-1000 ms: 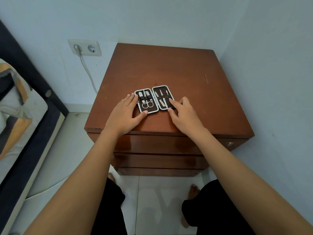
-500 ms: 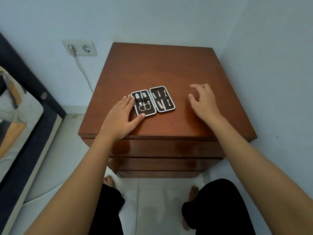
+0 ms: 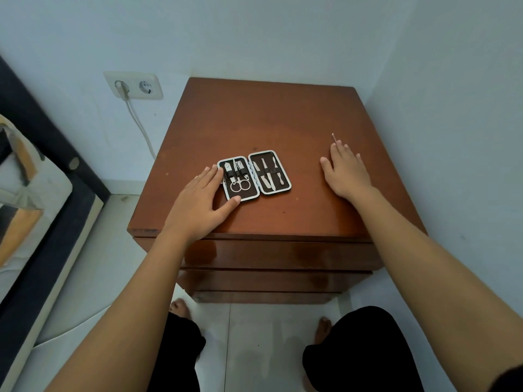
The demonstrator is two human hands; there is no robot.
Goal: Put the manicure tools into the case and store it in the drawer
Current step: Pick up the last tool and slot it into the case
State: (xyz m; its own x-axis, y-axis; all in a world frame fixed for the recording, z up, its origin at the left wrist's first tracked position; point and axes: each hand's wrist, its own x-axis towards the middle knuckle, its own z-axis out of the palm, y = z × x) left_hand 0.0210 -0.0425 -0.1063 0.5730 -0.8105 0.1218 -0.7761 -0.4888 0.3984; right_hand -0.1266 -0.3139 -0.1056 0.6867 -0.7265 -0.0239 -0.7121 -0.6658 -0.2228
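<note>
A small manicure case [image 3: 254, 174] lies open flat on the brown nightstand [image 3: 268, 120], several steel tools strapped into both halves. My left hand [image 3: 199, 205] rests flat on the wood, fingertips and thumb touching the case's left edge. My right hand [image 3: 345, 171] lies palm down to the right of the case, fingers spread. Its fingertips reach the near end of a thin metal tool [image 3: 334, 137] lying loose on the top. The nightstand's drawer fronts [image 3: 283, 254] below are closed.
The nightstand stands in a corner, with walls behind it and to its right. A wall socket [image 3: 133, 85] with a white cable is at the left. A dark bed frame [image 3: 56, 171] runs along the left. My knees and feet are on the tiled floor below.
My right hand left the case's right half and moved right and away, up to the thin loose tool. My left hand stayed at the case's left edge.
</note>
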